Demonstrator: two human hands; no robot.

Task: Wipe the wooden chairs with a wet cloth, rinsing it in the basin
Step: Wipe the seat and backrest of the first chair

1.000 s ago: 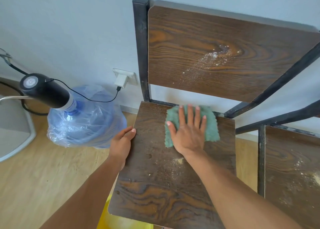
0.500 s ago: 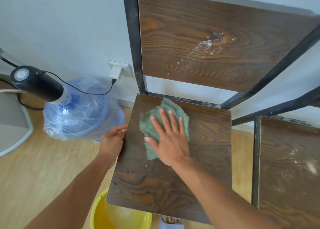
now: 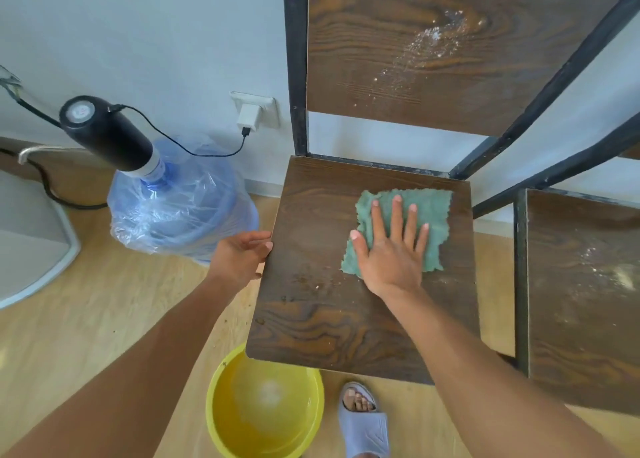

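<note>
Head view looks down on a green cloth (image 3: 429, 215) lying spread on the seat (image 3: 311, 305) of a wooden chair, toward the seat's back right corner and just short of its right edge. The right hand (image 3: 391, 253) lies flat on the cloth, palm down, fingers straight and spread, gripping nothing. The left hand (image 3: 242, 256) curls around the seat's left edge about halfway along, fingers on the edge and thumb on top. Small crumbs and smears mark the seat near its middle and left side. The backrest (image 3: 398, 76) above carries a streak of white powder. A second chair (image 3: 581, 301) stands just beside on the right, its seat dusted with pale specks. On the floor, partly under the seat's front left corner, sits a yellow basin (image 3: 225, 419) holding water. A foot in a grey slipper (image 3: 363, 426) stands just right of the basin. A water bottle (image 3: 180, 211) wrapped in plastic stands near the wall on the left.
</note>
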